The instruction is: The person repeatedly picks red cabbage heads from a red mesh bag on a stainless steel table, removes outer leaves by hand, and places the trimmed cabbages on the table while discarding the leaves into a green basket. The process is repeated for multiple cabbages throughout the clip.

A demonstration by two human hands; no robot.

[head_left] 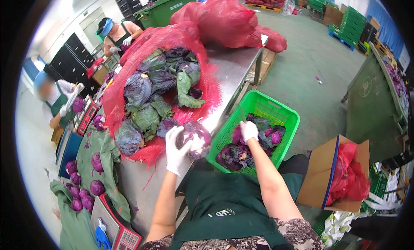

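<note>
My left hand (177, 148), in a white glove, grips a purple cabbage (195, 140) by its left side above the metal table's edge. Over the green plastic crate (292, 133) is my gloved right hand (249, 131), its fingers closed around something thin, perhaps a knife, which is blurred. Purple and dark outer cabbage leaves (237, 156) lie in the crate. Left of centre, a red mesh sack (113, 104) gapes open on the table, showing several cabbages (138, 89) with dark green and purple leaves.
Full red mesh sacks (220, 20) lie on the steel table (226, 62). Trimmed cabbages (97, 187) and a scale (111, 224) are at the left. Two co-workers (61, 98) stand beyond the table. A cardboard box (318, 172) and a green bin (372, 111) stand to the right.
</note>
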